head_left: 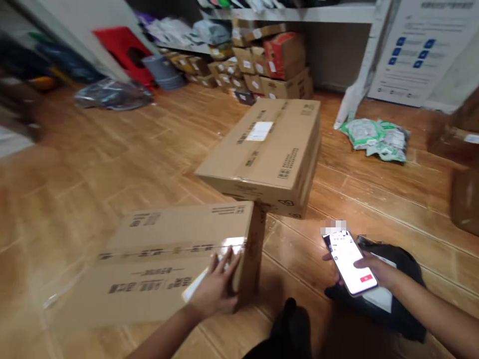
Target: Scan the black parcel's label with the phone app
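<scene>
My left hand (217, 286) lies flat with fingers spread on the near right corner of a long cardboard box (157, 259), beside its white label. My right hand (368, 271) holds a lit smartphone (350, 262), thumb over the screen. The phone hovers above a black bag (400, 294) on the floor. A second, larger cardboard box (265, 149) with a white shipping label stands just behind the first one.
Wooden floor all round. Several small cartons (258, 70) are stacked under a shelf at the back. Green-and-white plastic parcels (377, 137) lie at the right, a grey bucket (162, 72) and red item at the back left. More brown boxes (464, 164) stand at the right edge.
</scene>
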### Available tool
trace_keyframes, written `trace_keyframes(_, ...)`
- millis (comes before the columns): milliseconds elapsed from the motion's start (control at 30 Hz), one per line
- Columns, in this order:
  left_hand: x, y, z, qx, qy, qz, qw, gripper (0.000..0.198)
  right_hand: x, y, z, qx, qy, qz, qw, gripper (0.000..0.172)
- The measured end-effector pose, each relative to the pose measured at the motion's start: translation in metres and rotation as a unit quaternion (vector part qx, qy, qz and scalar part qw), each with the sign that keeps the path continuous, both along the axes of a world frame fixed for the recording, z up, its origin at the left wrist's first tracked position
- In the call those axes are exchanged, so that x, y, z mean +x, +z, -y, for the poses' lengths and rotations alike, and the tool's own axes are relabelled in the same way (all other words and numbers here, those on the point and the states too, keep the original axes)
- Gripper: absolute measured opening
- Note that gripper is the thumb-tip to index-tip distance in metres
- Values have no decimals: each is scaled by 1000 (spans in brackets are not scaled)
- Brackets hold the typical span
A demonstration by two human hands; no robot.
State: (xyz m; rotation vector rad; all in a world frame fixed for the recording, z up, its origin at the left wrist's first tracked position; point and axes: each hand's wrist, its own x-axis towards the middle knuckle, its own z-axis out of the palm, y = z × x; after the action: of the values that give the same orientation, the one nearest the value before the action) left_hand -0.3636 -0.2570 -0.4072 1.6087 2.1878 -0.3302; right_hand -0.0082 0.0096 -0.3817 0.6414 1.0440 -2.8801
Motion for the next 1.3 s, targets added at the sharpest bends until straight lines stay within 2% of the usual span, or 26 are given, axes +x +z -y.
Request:
trace_keyframes(67, -16, 14, -9, -62, -9, -32, 998, 94, 22, 8, -4, -13, -9, 0, 1000, 67)
trace_keyframes(100, -18, 23, -21, -83, -7, -50, 995, 92, 33, 12, -5, -21, -14, 2, 1000, 70)
trace_keyframes(167, -4, 41, -60, -72, -11, -38, 997, 87, 56, 21, -7, -29, -32, 8, 999, 75)
trace_keyframes(233, 40, 57, -114, 17, -8, 68, 998, 84, 79, 30, -8, -29, -60, 22, 998, 74)
trace_keyframes(300, 107, 68, -169, 78, 22, 254, 964, 88, 101, 39, -8, -17, -113, 52, 992, 73)
trace_keyframes(333, 146, 73, -192, 63, 57, 367, 927, 89, 110, 43, -7, -5, -152, 70, 986, 73)
trace_keyframes(400, 220, 80, -223, -51, 120, 585, 800, 94, 128, 51, -5, 48, -247, 94, 963, 75)
trace_keyframes(433, 253, 84, -230, -118, 130, 657, 733, 95, 135, 54, -2, 83, -293, 102, 947, 76)
trace_keyframes(500, 302, 92, -232, -191, 151, 759, 604, 93, 147, 58, 4, 146, -364, 115, 913, 73)
trace_keyframes(567, 329, 99, -225, -209, 154, 829, 495, 85, 154, 60, 12, 173, -415, 135, 883, 64)
trace_keyframes(600, 336, 101, -221, -204, 154, 855, 451, 77, 157, 61, 16, 176, -431, 145, 873, 60)
trace_keyframes(667, 338, 102, -214, -196, 152, 885, 394, 61, 161, 61, 24, 181, -437, 153, 867, 55)
trace_keyframes(700, 337, 102, -212, -197, 152, 890, 381, 55, 163, 60, 28, 187, -428, 153, 871, 55)
trace_keyframes(767, 331, 98, -208, -217, 145, 888, 378, 53, 165, 59, 34, 200, -399, 144, 883, 58)
trace_keyframes(900, 321, 95, -201, -254, 129, 874, 394, 60, 166, 58, 44, 206, -353, 131, 903, 63)
trace_keyframes(1000, 316, 98, -195, -255, 125, 864, 415, 61, 162, 62, 51, 240, -314, 110, 912, 73)
trace_keyframes(1133, 310, 100, -189, -238, 124, 854, 445, 59, 151, 67, 57, 289, -288, 122, 905, 88)
trace_keyframes(1300, 304, 96, -186, -224, 114, 867, 431, 56, 138, 68, 58, 291, -301, 159, 894, 81)
